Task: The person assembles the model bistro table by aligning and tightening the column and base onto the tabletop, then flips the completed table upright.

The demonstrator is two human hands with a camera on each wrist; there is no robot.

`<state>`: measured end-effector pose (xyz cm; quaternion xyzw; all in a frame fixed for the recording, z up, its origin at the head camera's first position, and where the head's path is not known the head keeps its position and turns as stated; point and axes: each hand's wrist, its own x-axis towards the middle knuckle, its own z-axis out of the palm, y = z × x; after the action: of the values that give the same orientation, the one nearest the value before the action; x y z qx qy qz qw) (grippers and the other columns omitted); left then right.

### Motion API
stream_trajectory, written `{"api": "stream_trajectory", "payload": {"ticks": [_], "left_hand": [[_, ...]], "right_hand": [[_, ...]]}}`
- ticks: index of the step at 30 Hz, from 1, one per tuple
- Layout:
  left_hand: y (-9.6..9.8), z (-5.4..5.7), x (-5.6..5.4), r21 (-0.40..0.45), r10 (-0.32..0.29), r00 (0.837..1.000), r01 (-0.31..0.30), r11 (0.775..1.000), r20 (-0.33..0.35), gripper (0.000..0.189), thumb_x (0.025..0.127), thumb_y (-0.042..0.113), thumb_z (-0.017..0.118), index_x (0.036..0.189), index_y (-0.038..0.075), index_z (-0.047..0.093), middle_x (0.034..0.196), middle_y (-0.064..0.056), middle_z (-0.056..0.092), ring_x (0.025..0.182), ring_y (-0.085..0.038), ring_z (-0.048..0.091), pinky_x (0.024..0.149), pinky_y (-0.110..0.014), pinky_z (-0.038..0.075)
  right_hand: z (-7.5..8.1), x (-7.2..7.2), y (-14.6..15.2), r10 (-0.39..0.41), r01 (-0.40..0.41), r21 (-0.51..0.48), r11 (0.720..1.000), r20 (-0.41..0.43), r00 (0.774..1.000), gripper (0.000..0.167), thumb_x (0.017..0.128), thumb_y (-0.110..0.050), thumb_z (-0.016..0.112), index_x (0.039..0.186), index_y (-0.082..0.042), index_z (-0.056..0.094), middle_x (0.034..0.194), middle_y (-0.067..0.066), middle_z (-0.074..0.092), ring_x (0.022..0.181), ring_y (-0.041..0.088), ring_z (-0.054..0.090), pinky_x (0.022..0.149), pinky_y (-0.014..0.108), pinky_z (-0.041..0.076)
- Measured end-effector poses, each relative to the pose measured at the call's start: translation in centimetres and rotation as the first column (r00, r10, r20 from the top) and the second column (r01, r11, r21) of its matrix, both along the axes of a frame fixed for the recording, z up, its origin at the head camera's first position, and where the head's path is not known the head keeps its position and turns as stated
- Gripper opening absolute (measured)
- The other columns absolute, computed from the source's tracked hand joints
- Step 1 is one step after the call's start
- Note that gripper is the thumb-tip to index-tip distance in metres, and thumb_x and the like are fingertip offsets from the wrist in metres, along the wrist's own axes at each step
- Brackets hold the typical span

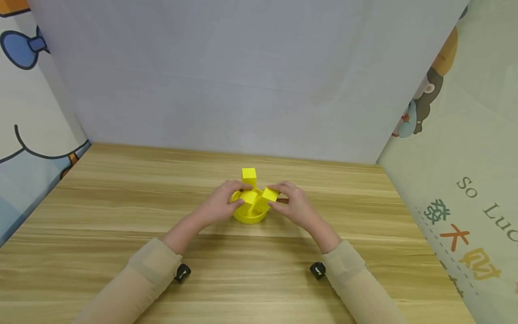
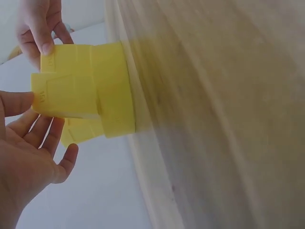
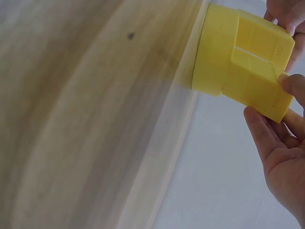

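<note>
A round yellow tray with a low rim stands on the wooden table, and three yellow blocks rise from it. My left hand pinches the top of the left block between thumb and fingers. On the other side, my right hand grips the right block, which leans outward to the right. Neither hand touches the back block, which stands upright. In the left wrist view, the left block shows small raised marks near its top. The right wrist view shows the leaning block with its lower end at the tray.
The wooden table spreads around the tray. A pale cloth wall stands behind it, with printed cartoon panels at left and right. Small black devices sit at both sleeve cuffs.
</note>
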<state>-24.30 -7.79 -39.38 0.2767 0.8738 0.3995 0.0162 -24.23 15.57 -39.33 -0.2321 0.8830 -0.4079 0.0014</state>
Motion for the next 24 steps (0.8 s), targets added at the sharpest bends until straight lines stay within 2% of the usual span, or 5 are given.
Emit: {"api": "stream_trajectory", "payload": {"ticks": [5, 9, 11, 16, 24], "left_hand": [[0.3, 0.2, -0.1, 0.043, 0.139, 0.99, -0.139, 0.989, 0.007, 0.04, 0.091, 0.025, 0.063, 0.123, 0.003, 0.055, 0.12, -0.013, 0.056, 0.11, -0.03, 0.052, 0.095, -0.044, 0.045], [1.2, 0.9, -0.1, 0.046, 0.318, 0.945, -0.322, 0.946, 0.069, 0.05, 0.084, 0.042, 0.069, 0.11, 0.002, 0.055, 0.104, -0.011, 0.056, 0.094, -0.026, 0.053, 0.081, -0.036, 0.049], [1.6, 1.2, 0.0, 0.032, 0.359, 0.93, -0.362, 0.932, 0.077, 0.054, 0.08, 0.047, 0.072, 0.104, 0.003, 0.052, 0.097, -0.011, 0.054, 0.087, -0.025, 0.051, 0.075, -0.034, 0.047], [1.9, 1.7, -0.1, 0.013, 0.354, 0.934, -0.355, 0.935, 0.047, 0.056, 0.075, 0.047, 0.076, 0.097, 0.004, 0.049, 0.09, -0.008, 0.051, 0.08, -0.023, 0.048, 0.068, -0.03, 0.044], [0.8, 1.5, -0.7, 0.033, 0.268, 0.963, -0.269, 0.962, 0.033, 0.044, 0.076, 0.034, 0.079, 0.098, 0.004, 0.055, 0.091, -0.007, 0.054, 0.082, -0.021, 0.049, 0.07, -0.029, 0.046]], "right_hand": [[0.5, -0.1, -0.3, -0.002, 0.002, -0.013, 1.0, 0.004, 1.0, 0.039, 0.086, -0.005, 0.068, 0.123, 0.001, 0.059, 0.116, 0.013, 0.055, 0.109, 0.026, 0.057, 0.086, 0.032, 0.053], [0.8, -0.1, -0.5, -0.005, 0.005, -0.021, 1.0, -0.004, 1.0, 0.039, 0.086, -0.005, 0.068, 0.123, 0.001, 0.059, 0.115, 0.013, 0.056, 0.108, 0.026, 0.057, 0.086, 0.033, 0.053], [0.9, -0.1, -0.6, -0.005, 0.005, -0.021, 1.0, -0.01, 1.0, 0.039, 0.086, -0.005, 0.068, 0.123, 0.001, 0.059, 0.115, 0.012, 0.056, 0.108, 0.026, 0.057, 0.086, 0.033, 0.053], [1.3, -0.3, -0.9, -0.006, 0.005, -0.029, 1.0, -0.019, 1.0, 0.038, 0.086, -0.005, 0.068, 0.123, 0.001, 0.06, 0.114, 0.012, 0.056, 0.108, 0.025, 0.057, 0.085, 0.03, 0.053], [1.2, -0.5, -1.3, -0.011, 0.01, -0.031, 0.999, -0.025, 1.0, 0.038, 0.086, -0.005, 0.068, 0.122, 0.001, 0.059, 0.114, 0.012, 0.056, 0.107, 0.025, 0.058, 0.085, 0.033, 0.053]]}}
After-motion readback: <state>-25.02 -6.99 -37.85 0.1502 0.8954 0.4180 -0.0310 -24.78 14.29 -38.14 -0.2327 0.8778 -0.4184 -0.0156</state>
